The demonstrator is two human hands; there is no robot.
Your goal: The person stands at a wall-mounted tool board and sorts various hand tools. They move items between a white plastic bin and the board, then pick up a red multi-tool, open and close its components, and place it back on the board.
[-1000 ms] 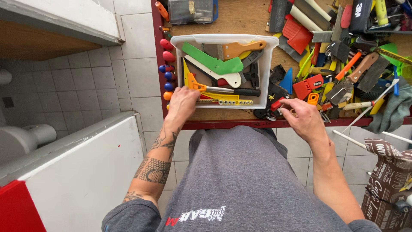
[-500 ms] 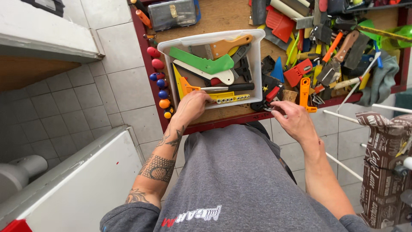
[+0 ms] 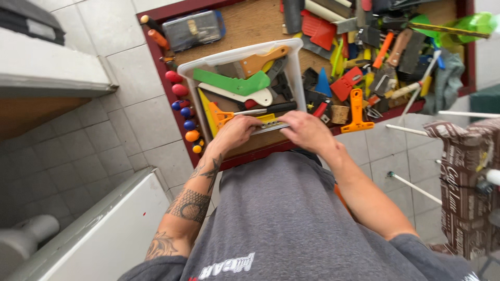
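A clear plastic bin (image 3: 235, 55) full of hand tools rests on a wooden tabletop. Inside lie a green-handled scraper (image 3: 232, 83), a white-handled scraper (image 3: 245, 97), an orange scraper (image 3: 263, 59) and a black-handled tool (image 3: 271, 109). My left hand (image 3: 234, 132) and my right hand (image 3: 307, 130) meet at the bin's near edge. Both hold a short metal-and-yellow tool (image 3: 272, 124) between them, one hand at each end. My fingers hide most of that tool.
Right of the bin, loose tools cover the tabletop (image 3: 250, 23): an orange T-shaped scraper (image 3: 357, 110), red scrapers (image 3: 319, 28), a green bottle (image 3: 471, 23). Coloured knobs (image 3: 183, 104) line the left edge. A grey case (image 3: 194, 28) lies at the far left. A patterned bag (image 3: 469, 187) stands at right.
My right hand has moved left from the loose tools to the bin's near edge, joining the left hand on the metal-and-yellow tool. The view has shifted closer to the table.
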